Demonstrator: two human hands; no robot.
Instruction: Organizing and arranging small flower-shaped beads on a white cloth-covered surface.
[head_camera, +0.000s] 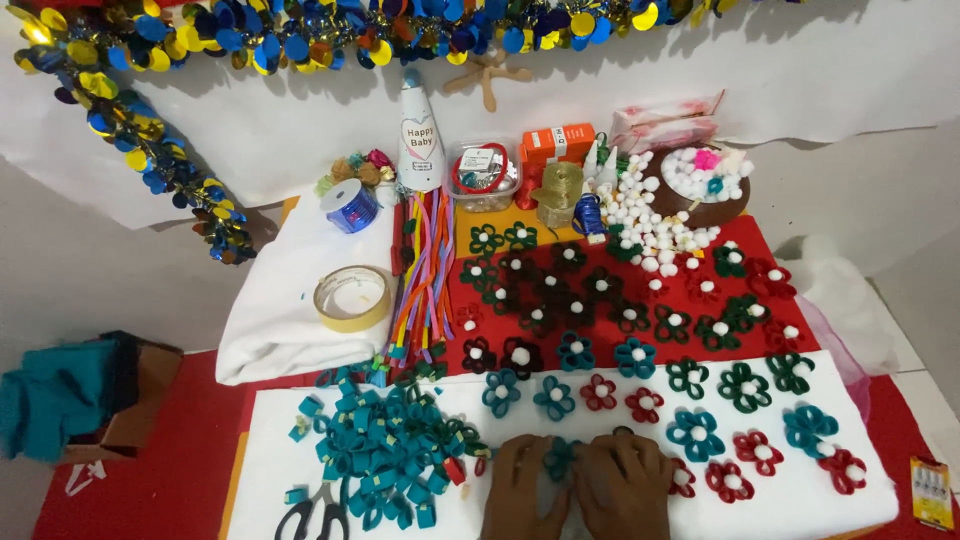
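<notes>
Both hands meet at the bottom middle of the view over a white sheet (600, 510). My left hand (522, 490) and my right hand (622, 487) pinch a small teal looped flower piece (560, 458) between their fingertips. A heap of teal felt loops (385, 450) lies just left of my left hand. Finished flowers in teal (696, 433), red (757, 451) and green (744, 386) with white pompom middles lie in rows to the right and beyond.
Black-handled scissors (318, 518) lie at the bottom left. Farther back are a tape roll (352, 297), a bundle of coloured strips (425, 275), white pompoms (650, 225), a brown bowl (705, 185), a white cone (421, 135), blue ribbon spool (351, 206) and shiny garland (150, 150).
</notes>
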